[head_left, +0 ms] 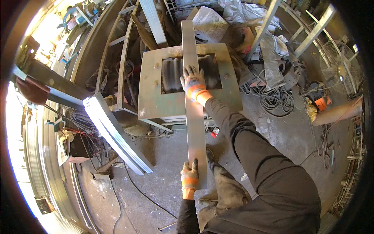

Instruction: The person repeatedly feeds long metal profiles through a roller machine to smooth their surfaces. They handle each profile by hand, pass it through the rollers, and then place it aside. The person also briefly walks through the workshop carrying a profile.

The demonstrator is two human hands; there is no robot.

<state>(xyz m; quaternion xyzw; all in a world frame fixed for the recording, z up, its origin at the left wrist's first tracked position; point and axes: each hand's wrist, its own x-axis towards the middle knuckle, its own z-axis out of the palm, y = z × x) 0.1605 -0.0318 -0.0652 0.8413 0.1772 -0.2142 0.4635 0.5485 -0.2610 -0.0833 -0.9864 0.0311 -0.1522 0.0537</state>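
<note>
Fingers of the orange-and-grey-gloved left hand, right of shiny silver metal strips, clamp the near end of a long, flat silver bar; those of the likewise gloved right hand spread flat atop it. Beneath them, a worn green-grey metal housing holds dark, ridged material; rightward lie coiled dark cables.

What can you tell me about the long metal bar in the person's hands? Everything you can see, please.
The bar is long, straight and silvery, with a smooth, flat upper face that looks like bare metal. The left hand grips its near end, thumb on top; the right hand lies farther along its upper face, fingers forward. It crosses over the dark opening of the greenish machine, reaching past the far edge. Its underside is hidden.
</note>
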